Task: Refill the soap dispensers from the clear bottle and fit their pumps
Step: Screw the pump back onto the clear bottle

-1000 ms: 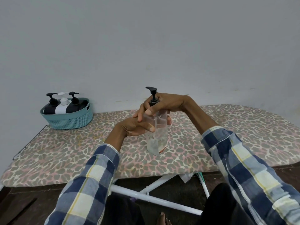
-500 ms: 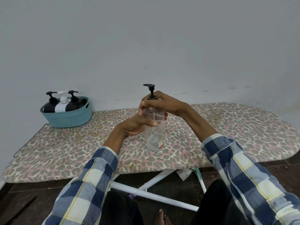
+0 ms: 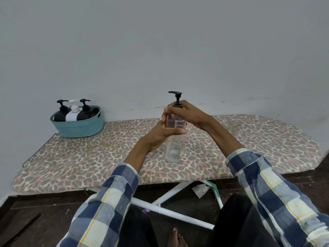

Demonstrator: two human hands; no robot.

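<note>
A clear bottle [image 3: 173,148] stands upright on the leopard-print ironing board [image 3: 71,157], near its middle. My left hand [image 3: 161,133] wraps around the bottle's upper body. A black pump [image 3: 176,97] sticks up from the bottle's neck, and my right hand [image 3: 187,114] is closed around the pump's collar from the right. The bottle looks nearly empty, with a little liquid at the bottom. At the back left, a teal basket [image 3: 80,128] holds two black dispensers [image 3: 61,113] and a white dispenser [image 3: 73,113], all with pumps on.
The board runs along a grey wall. Its white legs [image 3: 169,209] cross under the front edge, with a scrap of white paper [image 3: 200,189] on the dark floor. My knees and a bare foot [image 3: 176,237] are at the bottom of the view.
The bottle went from tilted to upright on the board. My right hand shifted its grip round the pump collar, and my left hand stayed on the bottle's body.
</note>
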